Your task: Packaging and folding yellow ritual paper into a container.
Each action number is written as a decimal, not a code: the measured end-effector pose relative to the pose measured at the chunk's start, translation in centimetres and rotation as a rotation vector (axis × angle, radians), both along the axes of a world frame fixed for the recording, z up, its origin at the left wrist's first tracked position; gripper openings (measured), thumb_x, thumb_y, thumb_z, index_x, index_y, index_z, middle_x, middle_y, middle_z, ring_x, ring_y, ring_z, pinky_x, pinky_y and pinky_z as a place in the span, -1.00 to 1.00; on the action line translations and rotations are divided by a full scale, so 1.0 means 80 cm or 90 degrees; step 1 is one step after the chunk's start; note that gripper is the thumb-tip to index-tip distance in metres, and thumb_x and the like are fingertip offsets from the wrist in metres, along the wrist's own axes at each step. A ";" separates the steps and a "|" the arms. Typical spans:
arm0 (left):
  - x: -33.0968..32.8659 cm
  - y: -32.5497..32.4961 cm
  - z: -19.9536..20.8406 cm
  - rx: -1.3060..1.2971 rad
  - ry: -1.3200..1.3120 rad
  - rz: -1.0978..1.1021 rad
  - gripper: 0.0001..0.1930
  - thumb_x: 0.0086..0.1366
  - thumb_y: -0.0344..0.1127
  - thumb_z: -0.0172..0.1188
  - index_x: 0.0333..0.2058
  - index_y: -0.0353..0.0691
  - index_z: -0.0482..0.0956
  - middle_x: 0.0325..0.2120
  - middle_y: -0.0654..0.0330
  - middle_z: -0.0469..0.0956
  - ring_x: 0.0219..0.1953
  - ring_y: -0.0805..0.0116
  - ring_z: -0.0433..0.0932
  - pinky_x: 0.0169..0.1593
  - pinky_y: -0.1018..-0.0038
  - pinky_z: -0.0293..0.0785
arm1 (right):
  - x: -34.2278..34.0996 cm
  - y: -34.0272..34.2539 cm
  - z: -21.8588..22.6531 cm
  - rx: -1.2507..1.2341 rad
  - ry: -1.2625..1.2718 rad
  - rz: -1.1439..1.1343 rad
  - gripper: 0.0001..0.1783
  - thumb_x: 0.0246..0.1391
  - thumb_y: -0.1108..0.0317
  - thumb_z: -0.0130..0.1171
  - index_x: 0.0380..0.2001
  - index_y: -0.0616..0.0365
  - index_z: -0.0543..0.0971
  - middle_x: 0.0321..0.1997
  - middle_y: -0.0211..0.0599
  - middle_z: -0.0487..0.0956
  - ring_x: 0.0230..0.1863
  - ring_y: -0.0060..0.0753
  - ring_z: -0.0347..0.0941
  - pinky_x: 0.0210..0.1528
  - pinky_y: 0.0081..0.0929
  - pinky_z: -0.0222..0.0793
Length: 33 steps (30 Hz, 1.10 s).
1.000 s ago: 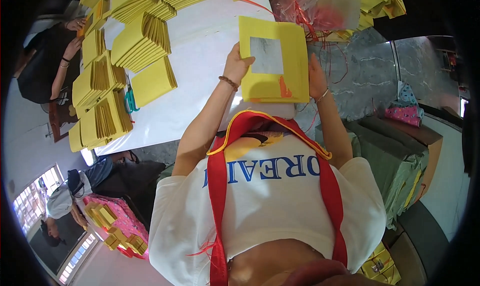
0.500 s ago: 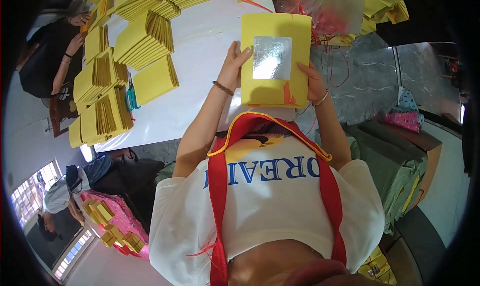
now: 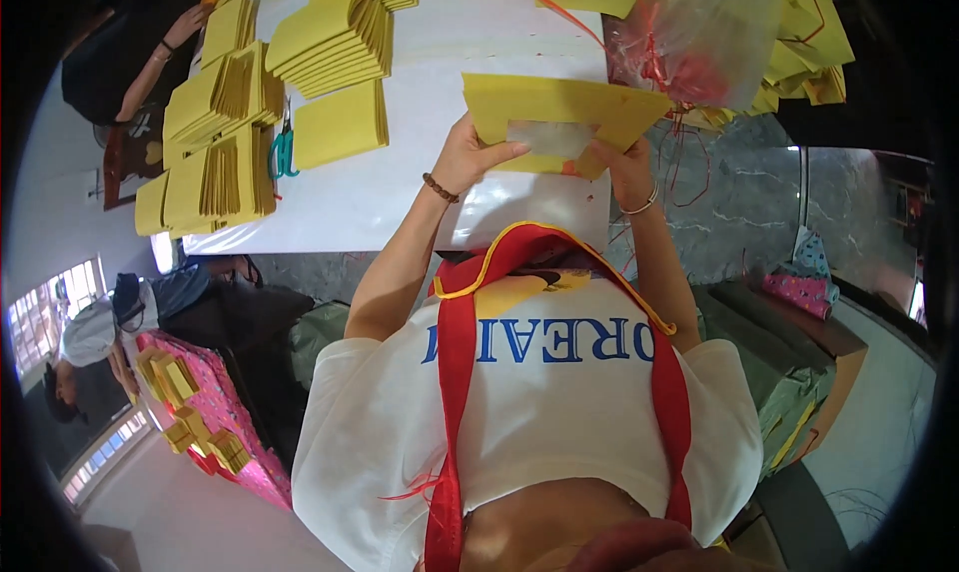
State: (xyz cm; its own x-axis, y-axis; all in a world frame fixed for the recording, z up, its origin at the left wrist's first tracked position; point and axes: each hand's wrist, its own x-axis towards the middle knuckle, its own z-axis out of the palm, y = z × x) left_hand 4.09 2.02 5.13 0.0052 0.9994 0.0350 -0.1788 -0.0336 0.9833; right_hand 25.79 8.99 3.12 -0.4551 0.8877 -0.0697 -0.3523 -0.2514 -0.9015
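Observation:
My left hand (image 3: 473, 159) and my right hand (image 3: 629, 175) hold a sheaf of yellow joss paper (image 3: 569, 94) between them, above the near edge of the white table (image 3: 440, 52). Both thumbs press on its near face, the left beside a silver foil patch (image 3: 547, 135). The sheaf is tilted, its upper edge wider in view, with an orange-red mark low down. Most fingers are hidden behind the paper. Left of my left hand lies a flat yellow stack (image 3: 342, 129), with teal-handled scissors (image 3: 283, 152) beside it.
Fanned yellow stacks (image 3: 335, 34) cover the table's left and far parts. A clear plastic bag (image 3: 704, 32) with red string stands at far right. A co-worker's hand (image 3: 187, 22) is at upper left; another person (image 3: 100, 322) is beside a pink-covered surface (image 3: 220, 412). Green-wrapped bundles (image 3: 789, 412) stand right.
The joss paper has gone from facing me upright to tilted, its foil patch now foreshortened. Both hands still hold its sides. The whole view has shifted somewhat.

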 end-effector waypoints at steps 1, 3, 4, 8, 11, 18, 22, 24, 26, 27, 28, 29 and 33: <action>0.000 -0.002 -0.003 -0.015 -0.001 -0.003 -0.54 0.04 -0.54 0.20 -0.03 -0.28 0.33 -0.19 0.26 0.43 -0.13 0.48 0.40 -0.05 0.53 0.35 | -0.004 -0.002 -0.001 -0.001 0.000 0.011 -0.67 -0.16 0.53 0.21 -0.23 0.20 0.46 -0.31 -0.41 0.51 -0.36 -0.60 0.44 -0.28 -0.60 0.38; 0.002 -0.004 -0.005 -0.020 0.014 0.018 -0.59 0.07 -0.51 0.19 -0.06 -0.30 0.36 -0.24 0.27 0.45 -0.16 0.51 0.41 -0.07 0.56 0.35 | -0.011 -0.003 -0.004 0.034 -0.062 0.002 -0.68 -0.16 0.51 0.23 -0.25 0.19 0.47 -0.34 -0.43 0.51 -0.41 -0.63 0.42 -0.34 -0.64 0.36; -0.001 -0.004 -0.005 -0.057 0.023 0.034 -0.59 0.07 -0.51 0.19 -0.06 -0.30 0.36 -0.24 0.27 0.45 -0.18 0.52 0.41 -0.08 0.56 0.36 | -0.011 0.000 -0.004 0.035 -0.061 0.012 -0.68 -0.16 0.51 0.23 -0.25 0.19 0.47 -0.34 -0.43 0.51 -0.41 -0.63 0.42 -0.34 -0.64 0.36; -0.012 -0.002 0.003 -0.080 -0.017 0.077 -0.59 0.08 -0.50 0.19 -0.05 -0.29 0.35 -0.25 0.27 0.45 -0.21 0.54 0.41 -0.11 0.59 0.36 | -0.010 0.008 0.010 0.035 -0.106 0.054 -0.70 -0.16 0.48 0.24 -0.26 0.19 0.48 -0.36 -0.46 0.50 -0.39 -0.64 0.41 -0.32 -0.63 0.34; -0.016 -0.006 -0.004 -0.056 -0.014 0.038 -0.58 0.08 -0.49 0.19 -0.05 -0.29 0.35 -0.25 0.28 0.45 -0.21 0.54 0.41 -0.11 0.58 0.36 | -0.011 0.010 0.010 0.064 -0.122 0.068 -0.71 -0.13 0.47 0.23 -0.26 0.19 0.48 -0.35 -0.47 0.50 -0.36 -0.64 0.41 -0.31 -0.62 0.34; -0.028 -0.026 -0.050 -0.108 -0.056 -0.039 -0.57 0.06 -0.46 0.22 -0.06 -0.31 0.36 -0.22 0.25 0.46 -0.17 0.51 0.41 -0.09 0.56 0.36 | -0.018 0.012 0.001 -0.140 0.063 -0.078 -0.79 0.00 0.47 0.11 -0.23 0.11 0.45 -0.32 -0.48 0.48 -0.27 -0.55 0.43 -0.21 -0.51 0.37; -0.013 -0.040 -0.040 -0.063 -0.227 0.012 -0.61 0.08 -0.45 0.19 -0.08 -0.30 0.38 -0.19 0.23 0.46 -0.15 0.50 0.42 -0.08 0.54 0.36 | -0.031 0.017 -0.004 -0.214 0.173 -0.110 -0.78 0.03 0.44 0.10 -0.21 0.07 0.42 -0.28 -0.47 0.46 -0.23 -0.49 0.42 -0.14 -0.47 0.37; 0.001 -0.035 -0.034 -0.032 -0.301 0.039 -0.63 0.10 -0.45 0.17 -0.08 -0.30 0.39 -0.19 0.22 0.46 -0.15 0.49 0.42 -0.07 0.53 0.36 | -0.037 0.018 -0.033 -0.271 0.240 -0.061 -0.75 0.09 0.31 0.03 -0.13 0.03 0.40 -0.18 -0.45 0.47 -0.10 -0.47 0.39 -0.01 -0.41 0.32; 0.014 -0.026 -0.034 -0.043 -0.184 0.159 -0.67 0.13 -0.47 0.13 -0.10 -0.31 0.40 -0.20 0.22 0.48 -0.17 0.48 0.44 -0.09 0.52 0.38 | -0.040 0.020 -0.057 -0.287 0.293 -0.041 -0.74 0.09 0.32 0.03 -0.11 0.03 0.39 -0.16 -0.45 0.46 -0.09 -0.46 0.38 0.00 -0.40 0.31; 0.010 -0.025 -0.032 -0.044 -0.184 0.162 -0.67 0.13 -0.47 0.13 -0.10 -0.31 0.40 -0.20 0.22 0.48 -0.17 0.48 0.44 -0.09 0.52 0.38 | -0.045 0.018 -0.057 -0.307 0.346 -0.018 -0.72 0.09 0.33 0.03 -0.10 0.04 0.38 -0.14 -0.45 0.46 -0.07 -0.46 0.38 0.02 -0.39 0.30; 0.002 -0.023 -0.028 -0.025 -0.175 0.162 -0.69 0.14 -0.47 0.11 -0.10 -0.32 0.40 -0.21 0.21 0.49 -0.19 0.47 0.45 -0.11 0.53 0.39 | -0.041 0.019 -0.054 -0.310 0.345 -0.016 -0.72 0.09 0.33 0.03 -0.10 0.04 0.38 -0.14 -0.45 0.46 -0.07 -0.46 0.38 0.02 -0.39 0.30; -0.007 -0.022 -0.024 -0.005 -0.165 0.162 -0.70 0.16 -0.47 0.09 -0.10 -0.32 0.40 -0.22 0.21 0.49 -0.20 0.47 0.46 -0.12 0.53 0.40 | -0.029 0.022 -0.047 -0.278 0.359 0.005 -0.71 0.06 0.36 0.05 -0.10 0.06 0.39 -0.13 -0.43 0.46 -0.07 -0.46 0.38 0.01 -0.41 0.30; -0.058 -0.027 -0.023 -0.067 0.002 0.106 -0.84 0.15 -0.38 0.14 -0.28 -0.27 0.53 -0.44 0.29 0.54 -0.38 0.54 0.48 -0.31 0.58 0.39 | 0.018 0.060 -0.027 -0.064 0.161 -0.029 -0.69 -0.01 0.44 0.09 -0.12 0.13 0.43 -0.10 -0.36 0.47 -0.07 -0.48 0.38 -0.04 -0.47 0.31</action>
